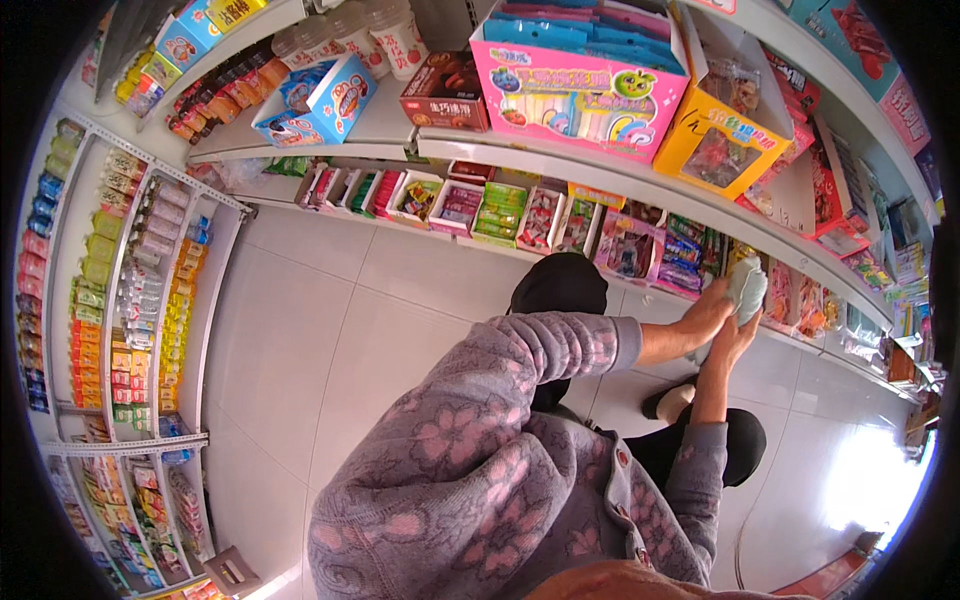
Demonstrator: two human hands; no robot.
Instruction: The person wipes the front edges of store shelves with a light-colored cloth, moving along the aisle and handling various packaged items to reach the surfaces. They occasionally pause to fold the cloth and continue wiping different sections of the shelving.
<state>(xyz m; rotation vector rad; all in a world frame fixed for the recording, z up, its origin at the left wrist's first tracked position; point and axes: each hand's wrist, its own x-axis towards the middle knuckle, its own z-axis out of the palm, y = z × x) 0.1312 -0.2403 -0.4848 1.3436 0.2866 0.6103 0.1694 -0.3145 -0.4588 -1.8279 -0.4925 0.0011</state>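
I see the pale green packet (747, 288) at the low shelf's (800, 262) front edge, both my left hand (712, 312) and right hand (738, 338) clamped on it. Snack bags (690, 255) sit just beside; a careless nudge could topple them, I'd judge.

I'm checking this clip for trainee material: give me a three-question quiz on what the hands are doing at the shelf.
1. True or false: both hands are on the pale green packet.
2. Which shelf is the packet held at? A) the top shelf with the pink display box B) the low shelf of snack packets C) the floor
3. What colour is the open box right of the pink display box?

Key
1. True: the left hand and the right hand both grip it.
2. B
3. Yellow
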